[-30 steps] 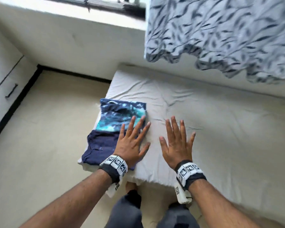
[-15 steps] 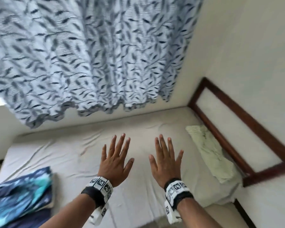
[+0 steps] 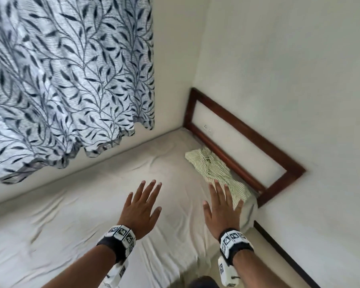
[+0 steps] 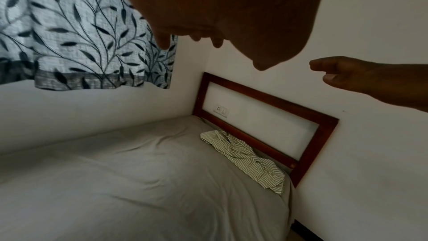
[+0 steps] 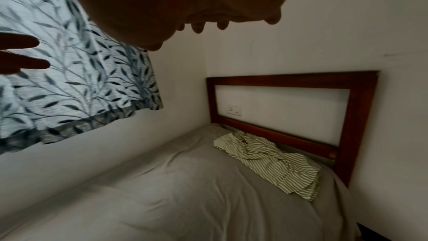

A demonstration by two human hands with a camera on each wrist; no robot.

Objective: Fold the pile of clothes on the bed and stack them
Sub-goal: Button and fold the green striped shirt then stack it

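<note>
A crumpled green-and-white striped shirt (image 3: 213,169) lies on the bed (image 3: 92,208) beside the wooden headboard (image 3: 245,138), also seen from the left wrist as the striped shirt (image 4: 250,160) and from the right wrist as the striped shirt (image 5: 275,164). My left hand (image 3: 142,206) hovers over the sheet with fingers spread, holding nothing. My right hand (image 3: 221,206) is likewise flat and spread, its fingertips just short of the shirt's near end. The folded stack is out of view.
A leaf-patterned curtain (image 3: 67,80) hangs over the bed's far side. White walls meet at the corner by the headboard, where a wall socket (image 4: 220,110) sits inside the frame. A strip of floor (image 3: 279,262) runs along the bed's right end.
The view has swung right from the folded blue clothes to the headboard end. Both hands left the stack and travelled right, still spread; the striped shirt now sits just beyond the right hand.
</note>
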